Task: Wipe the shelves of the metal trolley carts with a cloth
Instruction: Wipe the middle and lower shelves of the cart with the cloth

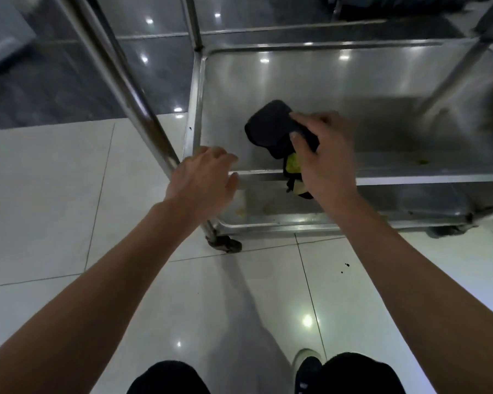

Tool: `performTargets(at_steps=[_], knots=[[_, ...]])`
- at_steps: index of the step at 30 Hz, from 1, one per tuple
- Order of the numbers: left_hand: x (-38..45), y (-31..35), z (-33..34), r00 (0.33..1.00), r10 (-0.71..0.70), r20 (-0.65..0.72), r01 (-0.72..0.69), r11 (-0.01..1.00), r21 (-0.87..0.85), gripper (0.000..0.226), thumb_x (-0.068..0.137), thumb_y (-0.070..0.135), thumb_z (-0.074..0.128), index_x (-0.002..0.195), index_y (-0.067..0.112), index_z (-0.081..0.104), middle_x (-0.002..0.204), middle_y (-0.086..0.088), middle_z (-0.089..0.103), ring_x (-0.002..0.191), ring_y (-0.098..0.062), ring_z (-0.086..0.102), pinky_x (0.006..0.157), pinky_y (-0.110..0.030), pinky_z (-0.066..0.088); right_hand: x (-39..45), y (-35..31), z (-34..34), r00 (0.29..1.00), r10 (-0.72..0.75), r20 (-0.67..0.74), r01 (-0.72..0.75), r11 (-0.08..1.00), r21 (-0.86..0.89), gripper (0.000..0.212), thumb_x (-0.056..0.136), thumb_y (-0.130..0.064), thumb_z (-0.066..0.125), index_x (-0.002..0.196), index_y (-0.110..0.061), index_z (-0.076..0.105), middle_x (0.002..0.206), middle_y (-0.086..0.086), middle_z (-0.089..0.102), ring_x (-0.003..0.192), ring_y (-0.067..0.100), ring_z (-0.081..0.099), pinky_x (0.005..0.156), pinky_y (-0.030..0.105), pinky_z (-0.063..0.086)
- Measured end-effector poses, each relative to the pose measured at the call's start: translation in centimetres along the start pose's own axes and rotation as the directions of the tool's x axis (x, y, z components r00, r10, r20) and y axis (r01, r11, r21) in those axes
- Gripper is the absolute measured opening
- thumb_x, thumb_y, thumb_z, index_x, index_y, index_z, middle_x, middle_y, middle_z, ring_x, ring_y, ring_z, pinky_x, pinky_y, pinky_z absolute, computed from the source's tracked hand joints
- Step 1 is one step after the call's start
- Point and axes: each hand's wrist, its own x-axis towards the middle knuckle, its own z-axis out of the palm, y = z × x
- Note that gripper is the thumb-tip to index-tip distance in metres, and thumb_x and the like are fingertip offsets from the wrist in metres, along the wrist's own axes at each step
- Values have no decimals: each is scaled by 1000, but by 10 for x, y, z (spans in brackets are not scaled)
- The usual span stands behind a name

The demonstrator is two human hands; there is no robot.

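Knees (168,376) in dark trousers sit nearest, with one dark shoe (306,371) on white floor tiles (54,194). Right hand (325,155): grip closed round a dark cloth (271,126) with a yellow-green patch. Cloth lies over the trolley shelf (353,89), long axis running far-left to near-right, tail hanging past the near rim. No legible writing. Left hand (202,180): grip slack, fingers loosely spread, holding nothing, beside the near-left post (131,89).
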Motion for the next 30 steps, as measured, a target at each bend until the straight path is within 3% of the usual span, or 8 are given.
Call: performTargets(at_steps=[3,6,8,16,20,23,26,30], knots=[[-6,-3,15,996,-33,-78,35,999,22,25,96,28,53,113,17,68,112,-2,65,105,-23,61,81,-42,55,-4,2,19,1000,-17,12,17,1000,-9,32,99,-23,59,130,-21,65,120,6,54,116,21,46,101,38,44],[-18,-9,28,987,-88,-138,91,996,11,26,97,28,49,102,14,71,101,-1,64,89,-20,61,70,-33,48,-8,-4,33,999,-41,0,41,999,-15,31,99,-23,59,129,-21,66,119,6,55,114,21,45,100,38,42],[-26,-14,33,985,-105,-138,106,994,0,27,96,27,49,99,12,71,98,-2,63,83,-20,61,68,-34,51,-9,-12,40,998,-56,-1,56,998,20,31,99,-23,58,129,-22,65,118,4,54,113,19,45,101,37,42],[-38,-19,34,995,-84,-54,84,996,2,28,95,27,50,107,8,67,108,-5,58,104,-22,57,82,-34,51,-9,-34,66,990,-96,105,99,995,-29,32,100,-26,57,131,-23,63,118,2,53,113,17,43,101,38,42],[-35,-24,35,992,-70,-109,75,997,36,25,96,29,51,103,15,71,104,-3,62,97,-18,60,78,-31,49,-9,-27,87,978,-100,184,114,991,-65,34,100,-29,56,133,-22,61,124,3,56,115,16,47,104,37,42],[-35,-23,33,987,-33,-156,50,993,108,26,95,29,50,96,19,74,93,1,64,86,-17,61,75,-30,48,-10,-23,99,940,-134,313,146,989,-16,32,104,-31,50,132,-23,63,120,3,66,108,16,60,100,38,47],[-35,-28,30,989,-39,-143,55,993,108,25,94,29,51,99,22,74,94,3,65,86,-17,62,75,-32,48,-10,-18,102,886,-211,413,254,966,-51,35,106,-32,43,137,-26,58,121,2,68,102,15,63,98,39,47],[-33,-25,28,989,-52,-136,69,990,120,26,94,31,50,101,22,73,96,5,67,86,-17,64,73,-32,50,5,-16,105,815,-253,521,375,916,-143,40,105,-32,41,144,-29,50,143,-4,56,125,15,55,112,44,32]])
